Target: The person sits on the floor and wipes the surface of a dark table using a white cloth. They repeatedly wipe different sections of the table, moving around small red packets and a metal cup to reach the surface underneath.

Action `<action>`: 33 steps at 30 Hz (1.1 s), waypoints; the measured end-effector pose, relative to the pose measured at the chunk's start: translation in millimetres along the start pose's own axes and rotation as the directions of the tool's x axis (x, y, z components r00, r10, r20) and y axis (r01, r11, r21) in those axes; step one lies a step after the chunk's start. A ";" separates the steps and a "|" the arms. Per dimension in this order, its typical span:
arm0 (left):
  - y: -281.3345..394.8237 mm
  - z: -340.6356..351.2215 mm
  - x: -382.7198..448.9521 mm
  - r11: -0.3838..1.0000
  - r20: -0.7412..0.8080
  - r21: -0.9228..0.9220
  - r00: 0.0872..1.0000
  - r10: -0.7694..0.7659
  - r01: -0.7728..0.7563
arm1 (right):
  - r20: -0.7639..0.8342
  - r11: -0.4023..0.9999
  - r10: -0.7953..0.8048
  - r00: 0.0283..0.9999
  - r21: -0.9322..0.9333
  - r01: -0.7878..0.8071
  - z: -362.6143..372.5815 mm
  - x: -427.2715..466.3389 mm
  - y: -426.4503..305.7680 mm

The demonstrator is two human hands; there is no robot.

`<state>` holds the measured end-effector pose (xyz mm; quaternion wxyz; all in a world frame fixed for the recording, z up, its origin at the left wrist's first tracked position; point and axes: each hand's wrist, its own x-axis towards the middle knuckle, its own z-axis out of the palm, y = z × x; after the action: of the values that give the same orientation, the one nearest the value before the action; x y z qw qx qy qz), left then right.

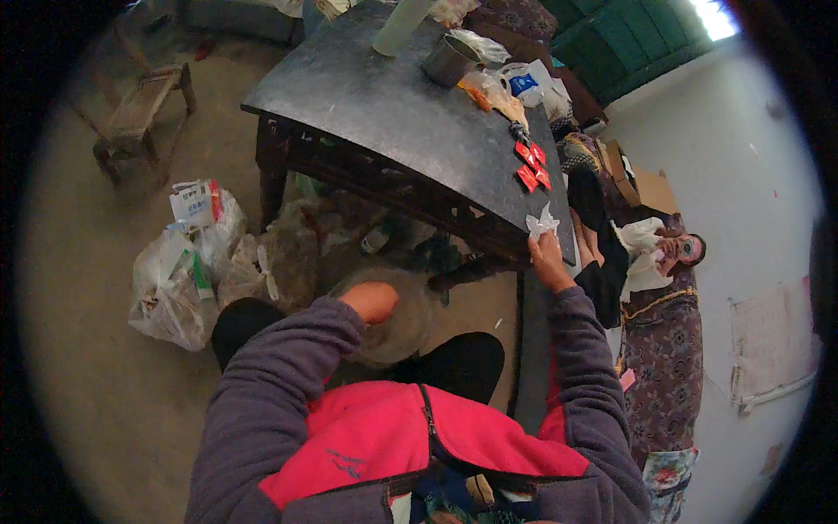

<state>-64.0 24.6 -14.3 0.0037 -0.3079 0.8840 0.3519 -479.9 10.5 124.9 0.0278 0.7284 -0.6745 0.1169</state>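
Note:
My right hand [548, 261] is at the near right corner of the dark table [393, 131], its fingers closed on a crumpled white tissue [543, 223]. Low between my knees is my left hand [374, 301], over a clear plastic bag [393, 334]; its fingers are hidden, so I cannot tell what they hold. Several small red packets [533, 164] lie on the table beyond the tissue. Behind them are an orange-and-clear plastic wrapper [481, 92] and a metal pot [452, 60].
Filled plastic bags [169, 288] stand on the floor at the left, near a wooden stool [141, 108]. A person [645, 252] reclines on the patterned sofa [664, 367] at the right. An open cardboard box [648, 187] rests by the wall. A pale green cylinder [399, 29] stands on the table.

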 end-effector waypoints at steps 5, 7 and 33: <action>-11.4 5.2 1.2 0.998 -0.018 0.005 0.998 0.065 -0.065 | 0.119 0.994 -0.050 0.992 0.105 0.037 -3.1 26.4 -85.9; -14.5 14.0 9.6 0.995 -0.051 -0.003 0.994 0.101 -0.101 | 0.105 0.985 -0.173 0.979 0.002 0.174 8.4 40.7 -90.0; -24.9 -7.9 7.2 0.979 -0.066 -0.162 0.992 0.111 -0.120 | 0.120 0.953 -0.302 0.946 0.060 0.296 97.5 356.4 -221.4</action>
<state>-54.5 1.8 -25.4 -0.0673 -0.2651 0.8678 0.4150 -225.6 -337.1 130.2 -0.0131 0.8287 -0.5541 0.0783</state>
